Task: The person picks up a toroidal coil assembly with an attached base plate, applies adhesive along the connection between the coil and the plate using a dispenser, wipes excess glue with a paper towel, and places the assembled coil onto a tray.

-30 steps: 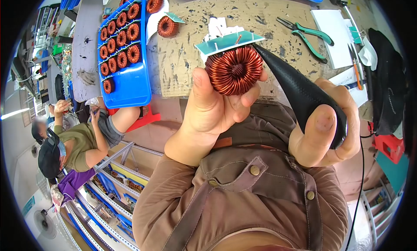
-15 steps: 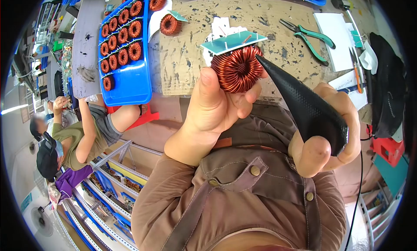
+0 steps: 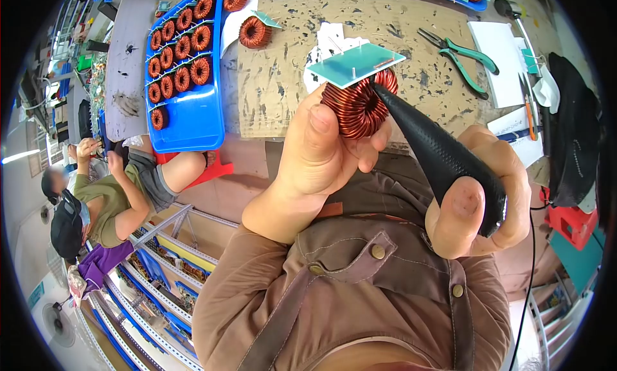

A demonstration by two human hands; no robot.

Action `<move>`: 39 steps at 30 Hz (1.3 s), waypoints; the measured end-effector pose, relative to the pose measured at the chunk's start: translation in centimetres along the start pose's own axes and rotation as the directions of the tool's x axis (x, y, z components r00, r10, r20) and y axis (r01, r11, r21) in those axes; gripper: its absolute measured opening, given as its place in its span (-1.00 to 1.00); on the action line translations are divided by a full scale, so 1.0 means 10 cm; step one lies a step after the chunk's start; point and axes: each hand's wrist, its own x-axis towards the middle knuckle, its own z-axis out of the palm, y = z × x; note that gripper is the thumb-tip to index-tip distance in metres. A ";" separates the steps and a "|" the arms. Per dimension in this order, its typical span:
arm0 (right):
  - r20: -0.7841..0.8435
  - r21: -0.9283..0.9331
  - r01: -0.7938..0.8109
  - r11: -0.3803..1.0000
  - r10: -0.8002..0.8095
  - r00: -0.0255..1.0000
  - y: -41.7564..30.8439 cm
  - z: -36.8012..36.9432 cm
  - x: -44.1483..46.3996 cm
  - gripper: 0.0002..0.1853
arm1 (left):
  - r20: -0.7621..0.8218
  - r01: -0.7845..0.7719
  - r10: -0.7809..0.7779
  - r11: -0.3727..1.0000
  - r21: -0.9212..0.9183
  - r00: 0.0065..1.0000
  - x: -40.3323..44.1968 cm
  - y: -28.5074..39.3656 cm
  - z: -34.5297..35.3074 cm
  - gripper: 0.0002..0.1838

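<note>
Between the thumb and fingers of my left hand (image 3: pixel 308 146) is a toroidal copper coil (image 3: pixel 361 111), held up over the table's front edge. A flat green board (image 3: pixel 357 64) with thin pins sits tilted on top of the coil. My right hand (image 3: pixel 508 178) is wrapped round a black cone-shaped piping bag (image 3: pixel 443 149), its thumb pressing the wide end. The bag's narrow tip meets the coil just under the board, on the right side. Whether anything comes out of the tip, I cannot tell.
A blue tray (image 3: pixel 193 123) of several copper coils stands at the left. Another coil (image 3: pixel 255 32) lies near it. Green-handled pliers (image 3: pixel 466 56), white paper (image 3: pixel 491 50) and an orange-handled tool (image 3: pixel 530 117) are at the right. A co-worker (image 3: pixel 106 207) sits at the far left.
The coil has turned and tilted in my left hand, with its board shifting to the right. The bag's tip has moved left and in under the board.
</note>
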 end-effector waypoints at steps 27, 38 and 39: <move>-0.070 0.031 -0.101 0.994 0.103 0.992 -0.03 0.00 -0.02 -0.69 | 0.047 0.045 -0.042 0.996 -0.075 0.998 0.00 -0.01 -0.06 -0.04; -0.061 0.221 -0.169 0.960 0.186 0.981 0.07 -0.13 -0.05 -0.59 | 0.104 -0.016 0.033 0.987 -0.162 0.994 0.03 0.01 -0.13 -0.33; -0.046 0.224 -0.138 0.965 0.152 0.987 0.08 -0.12 -0.04 -0.62 | 0.091 -0.006 0.021 0.987 -0.162 0.996 0.02 0.00 -0.13 -0.34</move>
